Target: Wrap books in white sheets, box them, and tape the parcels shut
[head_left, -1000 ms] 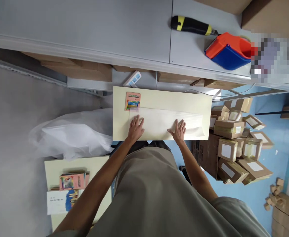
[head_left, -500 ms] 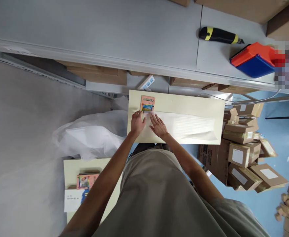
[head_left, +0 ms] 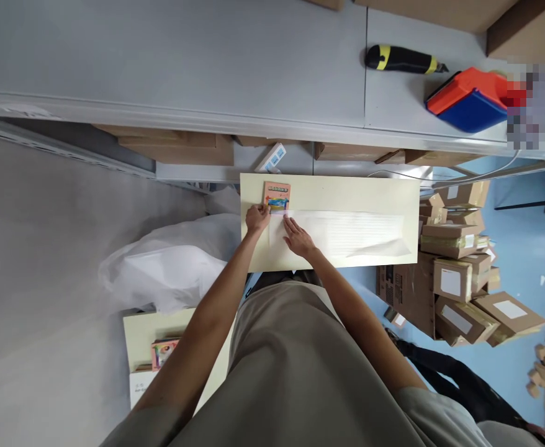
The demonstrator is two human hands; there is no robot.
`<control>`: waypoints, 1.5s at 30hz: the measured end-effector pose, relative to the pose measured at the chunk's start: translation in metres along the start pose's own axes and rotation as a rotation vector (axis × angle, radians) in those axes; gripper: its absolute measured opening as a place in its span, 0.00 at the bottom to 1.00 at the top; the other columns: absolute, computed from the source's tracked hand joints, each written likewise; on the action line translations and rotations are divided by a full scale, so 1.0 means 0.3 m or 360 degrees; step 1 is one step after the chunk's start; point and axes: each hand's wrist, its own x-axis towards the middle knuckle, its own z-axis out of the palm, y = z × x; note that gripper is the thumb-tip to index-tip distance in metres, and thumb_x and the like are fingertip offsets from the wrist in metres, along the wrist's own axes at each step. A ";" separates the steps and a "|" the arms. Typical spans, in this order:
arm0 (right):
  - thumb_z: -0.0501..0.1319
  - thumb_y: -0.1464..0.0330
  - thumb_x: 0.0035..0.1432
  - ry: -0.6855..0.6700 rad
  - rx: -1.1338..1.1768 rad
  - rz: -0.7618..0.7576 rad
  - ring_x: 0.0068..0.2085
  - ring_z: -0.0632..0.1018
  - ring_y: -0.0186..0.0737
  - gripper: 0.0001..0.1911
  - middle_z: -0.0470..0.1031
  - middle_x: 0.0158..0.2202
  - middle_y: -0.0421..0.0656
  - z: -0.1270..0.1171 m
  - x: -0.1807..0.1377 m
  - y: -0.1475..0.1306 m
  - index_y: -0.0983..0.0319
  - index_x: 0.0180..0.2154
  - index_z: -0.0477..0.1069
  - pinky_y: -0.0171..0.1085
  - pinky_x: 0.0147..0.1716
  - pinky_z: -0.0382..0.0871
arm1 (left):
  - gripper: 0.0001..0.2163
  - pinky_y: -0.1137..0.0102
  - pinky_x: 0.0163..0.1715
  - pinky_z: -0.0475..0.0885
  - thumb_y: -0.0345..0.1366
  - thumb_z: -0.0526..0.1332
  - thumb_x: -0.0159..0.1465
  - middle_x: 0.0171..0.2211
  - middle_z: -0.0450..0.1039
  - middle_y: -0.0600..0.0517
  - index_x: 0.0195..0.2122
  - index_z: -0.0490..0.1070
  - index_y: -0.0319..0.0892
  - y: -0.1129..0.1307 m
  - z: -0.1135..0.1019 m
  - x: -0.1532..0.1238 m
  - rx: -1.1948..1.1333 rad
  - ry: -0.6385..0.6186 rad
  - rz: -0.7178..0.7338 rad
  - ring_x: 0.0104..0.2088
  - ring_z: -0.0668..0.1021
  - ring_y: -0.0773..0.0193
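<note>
A small pink book point(head_left: 276, 197) is lying near the far left corner of a cream tabletop point(head_left: 356, 194), its printed cover facing up. A long white sheet point(head_left: 342, 233) is stretching from below the book toward the tabletop's right edge, with a crease running up by its near right corner. The sheet's far left corner is meeting the book's near edge.

The person's left hand point(head_left: 257, 218) is reaching in by the tabletop's left edge and touching the book's near left corner. Its fingers are curling close together there; I cannot tell whether they are pinching the book, the sheet's corner or both. The right hand point(head_left: 299, 238) is lying flat on the sheet, fingers straight and pressed nearly together, their tips pointing at the book's near right corner.

Beyond the tabletop's far edge, a power strip point(head_left: 271, 157) is resting on a lower shelf. Above it, a black and yellow cutter point(head_left: 405, 60) and a red and blue tape dispenser point(head_left: 470, 99) are sitting on a grey bench point(head_left: 207, 62). Past the tabletop's left edge, a white plastic bag point(head_left: 170, 267) is slumping. Nearer the person, more books point(head_left: 163, 354) are lying on a second cream board point(head_left: 139, 332). Cardboard boxes point(head_left: 454, 282) are piling up past the right edge, and another person's dark trouser leg point(head_left: 459, 369) is showing below them.
</note>
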 end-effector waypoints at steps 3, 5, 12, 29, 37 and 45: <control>0.55 0.69 0.74 0.0023 0.0125 -0.0047 0.84 0.48 0.55 0.39 0.43 0.84 0.54 0.008 0.012 0.021 0.72 0.80 0.51 0.55 0.80 0.56 | 0.08 0.65 0.50 0.76 0.40 0.65 0.71 0.43 0.86 0.43 0.41 0.81 0.42 0.021 -0.009 0.009 -0.0085 0.0025 0.0090 0.49 0.85 0.51; 0.56 0.69 0.73 0.0025 0.0236 -0.0080 0.84 0.48 0.56 0.38 0.44 0.84 0.54 0.008 0.023 0.038 0.72 0.79 0.54 0.56 0.81 0.54 | 0.06 0.66 0.47 0.76 0.38 0.67 0.69 0.38 0.85 0.46 0.37 0.80 0.42 0.038 -0.021 0.004 -0.0174 0.0145 0.0224 0.43 0.85 0.54; 0.60 0.52 0.75 0.0304 0.0857 -0.0034 0.82 0.55 0.56 0.39 0.54 0.82 0.54 -0.051 -0.027 0.100 0.66 0.77 0.63 0.56 0.81 0.52 | 0.07 0.67 0.45 0.76 0.40 0.68 0.69 0.38 0.81 0.49 0.36 0.78 0.43 0.083 -0.105 -0.083 -0.0520 0.0498 0.0586 0.38 0.81 0.60; 0.73 0.38 0.55 0.0725 0.1758 0.0464 0.37 0.85 0.47 0.34 0.84 0.36 0.44 -0.273 -0.619 0.718 0.58 0.47 0.76 0.49 0.44 0.84 | 0.17 0.67 0.41 0.75 0.51 0.77 0.58 0.33 0.83 0.49 0.34 0.80 0.42 0.345 0.646 -0.647 -0.1119 -0.0457 0.0050 0.36 0.82 0.59; 0.64 0.40 0.61 0.0765 0.1349 0.0685 0.44 0.87 0.53 0.31 0.87 0.43 0.53 -0.327 -0.794 1.010 0.60 0.48 0.75 0.51 0.46 0.83 | 0.03 0.66 0.47 0.79 0.38 0.71 0.65 0.38 0.88 0.50 0.37 0.86 0.46 0.536 0.914 -0.715 -0.0249 -0.0558 0.0187 0.46 0.87 0.52; 0.65 0.55 0.65 0.0709 0.1117 0.0849 0.43 0.88 0.54 0.16 0.88 0.41 0.52 -0.321 -0.801 1.107 0.60 0.44 0.77 0.50 0.48 0.82 | 0.05 0.64 0.51 0.80 0.35 0.72 0.67 0.43 0.89 0.48 0.42 0.88 0.46 0.597 1.035 -0.732 -0.0197 -0.0441 0.0064 0.48 0.87 0.52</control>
